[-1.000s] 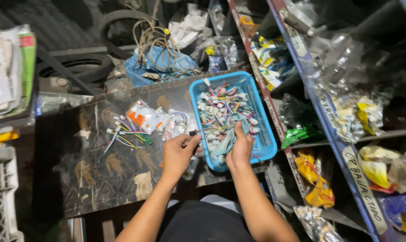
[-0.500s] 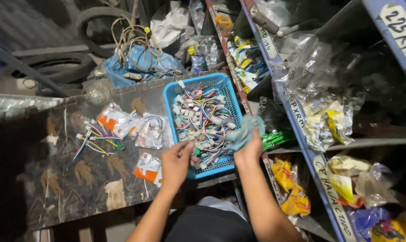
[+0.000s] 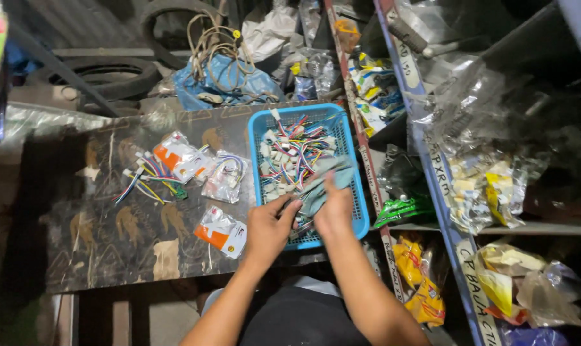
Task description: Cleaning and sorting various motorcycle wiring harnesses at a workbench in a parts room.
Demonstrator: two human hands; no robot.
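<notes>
A blue plastic basket [image 3: 257, 138] full of white connectors with coloured wires [image 3: 289, 154] stands on the dark patterned table [image 3: 111, 243]. Over its near half lies a crumpled grey-blue cloth [image 3: 325, 176]. My right hand [image 3: 335, 210] grips the cloth from the near side. My left hand [image 3: 269, 229] is at the basket's near left corner, its fingertips pinching the cloth's left edge. Left of the basket lie a clear bag of wires [image 3: 225, 176] and two orange-and-white packets [image 3: 221, 232] [image 3: 175, 157].
Loose coloured wires [image 3: 141, 182] lie further left on the table. Behind it are a tyre [image 3: 111, 74] and a blue bag with cables [image 3: 220, 80]. A blue shelf rack [image 3: 431, 160] on the right holds plastic packets, green [image 3: 402, 208] and yellow [image 3: 418, 282].
My right hand has brought the cloth from the basket's right rim to over its near half. My left hand has moved right to the cloth's edge. The view shifted.
</notes>
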